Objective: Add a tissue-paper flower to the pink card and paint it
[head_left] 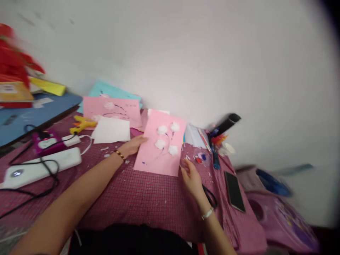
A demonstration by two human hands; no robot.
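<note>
A pink paper sheet (151, 156) with several puffy white cotton flowers (160, 143) and dark painted stems is tilted up over the table. My left hand (134, 145), with a beaded bracelet at the wrist, is closed on its left edge. At the lower right edge of the sheet is my right hand (191, 177), its curled fingertips against the paper. Some of the fingers on both hands are hidden or blurred. Left of the sheet lies a blank white paper (113, 131), overlapping another pink flower picture (92, 106).
A yellow glue gun (83, 124), a white power strip (63, 161) and black cables lie at left. Blue sheets (114, 91) lean at the wall. On the right are a dark phone (235, 191), a black cylinder (227, 124) and small scraps on the checkered tablecloth (148, 198).
</note>
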